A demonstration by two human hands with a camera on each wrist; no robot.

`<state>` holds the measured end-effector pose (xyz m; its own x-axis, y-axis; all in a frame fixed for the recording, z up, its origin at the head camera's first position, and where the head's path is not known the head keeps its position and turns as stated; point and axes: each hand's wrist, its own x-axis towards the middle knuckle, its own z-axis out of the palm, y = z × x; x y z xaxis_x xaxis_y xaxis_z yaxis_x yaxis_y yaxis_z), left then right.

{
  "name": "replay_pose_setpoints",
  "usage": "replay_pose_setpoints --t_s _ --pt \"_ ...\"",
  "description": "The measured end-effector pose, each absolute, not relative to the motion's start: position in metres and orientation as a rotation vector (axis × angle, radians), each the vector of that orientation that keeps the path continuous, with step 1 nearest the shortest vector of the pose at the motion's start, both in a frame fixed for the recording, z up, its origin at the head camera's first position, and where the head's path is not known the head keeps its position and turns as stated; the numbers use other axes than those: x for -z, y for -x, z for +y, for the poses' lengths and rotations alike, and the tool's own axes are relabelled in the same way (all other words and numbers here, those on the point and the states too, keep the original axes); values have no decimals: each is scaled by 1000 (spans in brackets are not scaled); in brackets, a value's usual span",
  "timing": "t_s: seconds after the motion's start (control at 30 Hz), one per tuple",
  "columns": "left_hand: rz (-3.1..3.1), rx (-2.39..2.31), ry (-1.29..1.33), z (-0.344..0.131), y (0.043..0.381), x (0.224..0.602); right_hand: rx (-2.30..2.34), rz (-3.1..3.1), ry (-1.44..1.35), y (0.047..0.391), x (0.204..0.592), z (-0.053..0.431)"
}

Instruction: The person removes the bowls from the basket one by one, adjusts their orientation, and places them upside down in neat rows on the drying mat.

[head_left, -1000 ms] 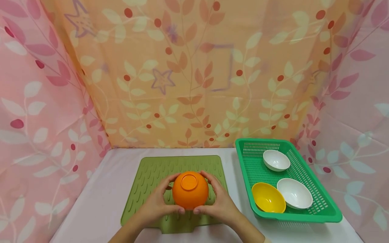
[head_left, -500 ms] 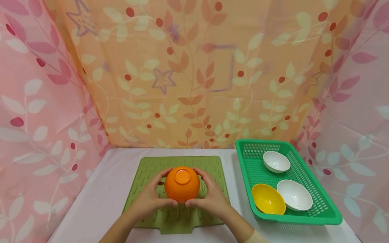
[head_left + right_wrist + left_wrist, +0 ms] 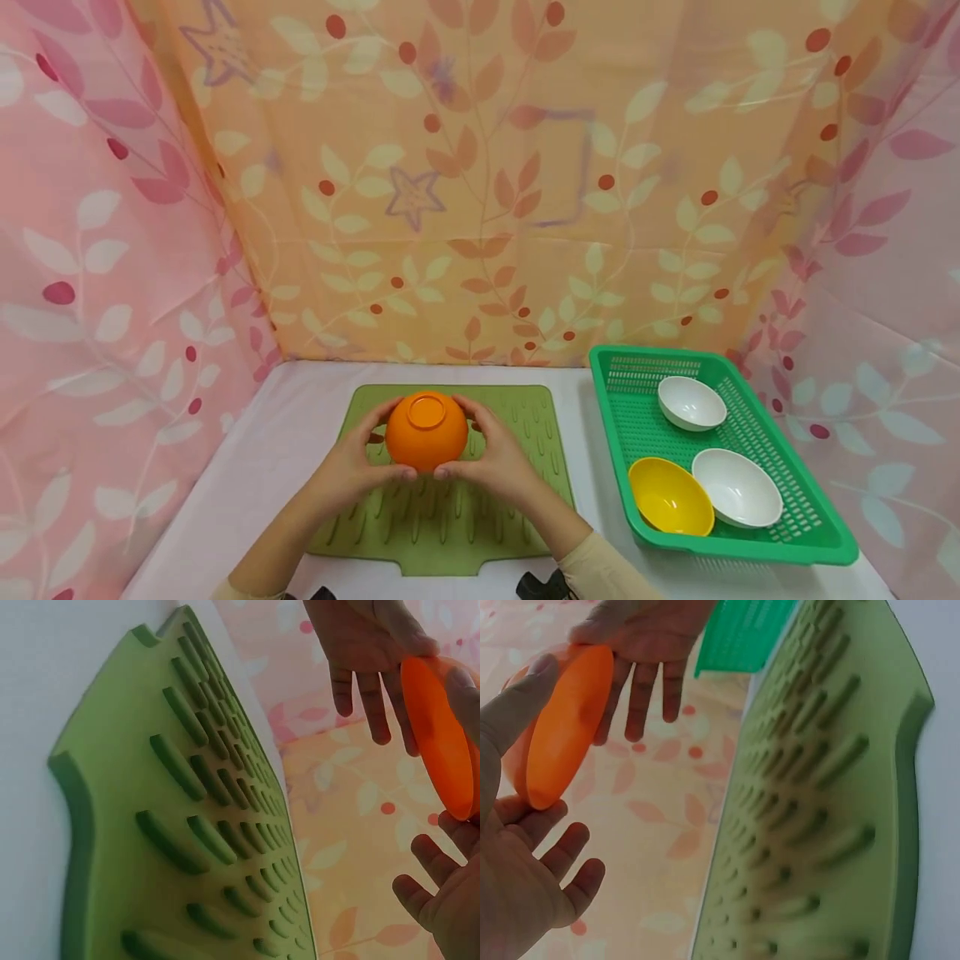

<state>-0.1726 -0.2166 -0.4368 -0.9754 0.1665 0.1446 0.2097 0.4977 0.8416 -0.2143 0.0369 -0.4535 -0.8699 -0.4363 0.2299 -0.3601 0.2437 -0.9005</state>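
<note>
**Orange bowl (image 3: 426, 442) pinched between both your hands**

Your left hand (image 3: 357, 468) grips its left side with thumb and forefinger, the other fingers spread; your right hand (image 3: 501, 467) grips the right side likewise. Floral cloth (image 3: 480, 167) hangs left, far and right of your white table (image 3: 251, 471). A green mat (image 3: 517, 533) lies mid-table; at right, a basket (image 3: 787, 552) holds a yellow bowl (image 3: 671, 498) and two white bowls (image 3: 737, 490). The orange bowl is between your hands, base up, raised above the mat.
</note>
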Motion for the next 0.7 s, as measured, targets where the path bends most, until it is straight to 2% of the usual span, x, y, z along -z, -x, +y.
replay_pose_setpoints --t_s 0.7 --pt "-2718 1428 447 -281 241 463 1606 2431 743 285 473 -27"
